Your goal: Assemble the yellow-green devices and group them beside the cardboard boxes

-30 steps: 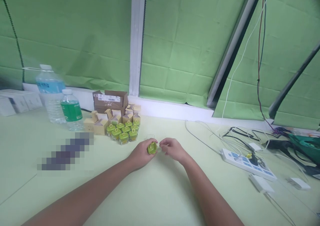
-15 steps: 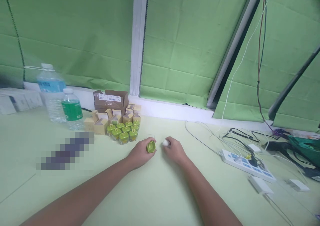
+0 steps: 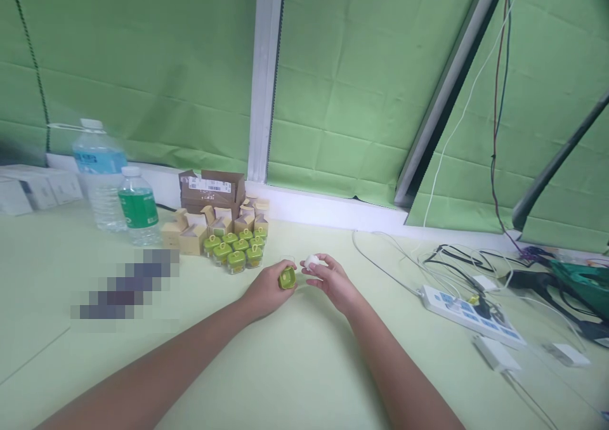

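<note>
Near the middle of the table, my left hand (image 3: 269,290) is closed round a small green cap (image 3: 287,278), its hollow side facing the camera. Just to the right, my right hand (image 3: 328,279) pinches a small white piece (image 3: 311,262) between thumb and fingers, with its lower fingers spread. A narrow gap separates the two hands. Several small clear containers with green lids (image 3: 236,260) stand in a cluster left of and beyond my left hand. Behind them are opened small cardboard boxes (image 3: 193,238).
A larger brown box (image 3: 209,192) stands by the wall. Two water bottles (image 3: 99,182) (image 3: 137,208) and white boxes (image 3: 40,189) are at the left. On the right lie a power strip (image 3: 471,316), an adapter (image 3: 497,354) and tangled cables (image 3: 457,265).
My right hand has turned and its fingers have spread, raising the white piece slightly and bringing it nearer my left hand. The left hand has stayed almost still.
</note>
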Action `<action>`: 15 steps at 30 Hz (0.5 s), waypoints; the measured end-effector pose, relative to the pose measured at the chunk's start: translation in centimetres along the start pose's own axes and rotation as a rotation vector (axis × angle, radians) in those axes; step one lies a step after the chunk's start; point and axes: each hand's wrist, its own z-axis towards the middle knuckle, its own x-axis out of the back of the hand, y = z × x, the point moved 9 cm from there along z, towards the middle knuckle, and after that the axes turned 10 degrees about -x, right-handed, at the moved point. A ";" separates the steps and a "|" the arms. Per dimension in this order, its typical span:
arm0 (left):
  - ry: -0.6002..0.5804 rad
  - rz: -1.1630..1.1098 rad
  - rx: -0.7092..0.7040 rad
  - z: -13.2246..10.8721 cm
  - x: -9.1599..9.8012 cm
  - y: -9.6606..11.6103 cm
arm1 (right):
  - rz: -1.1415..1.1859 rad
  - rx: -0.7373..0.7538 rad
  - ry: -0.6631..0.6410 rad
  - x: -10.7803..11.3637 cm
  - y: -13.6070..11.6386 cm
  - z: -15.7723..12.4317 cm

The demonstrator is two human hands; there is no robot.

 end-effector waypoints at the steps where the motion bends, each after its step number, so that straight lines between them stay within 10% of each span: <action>1: -0.001 -0.003 0.000 0.0 0.0 0.0 | 0.016 -0.004 -0.017 -0.2 0.0 -0.1; 15: 0.001 -0.007 0.008 0.0 0.1 0.1 | 0.103 -0.089 -0.014 0.1 0.9 0.4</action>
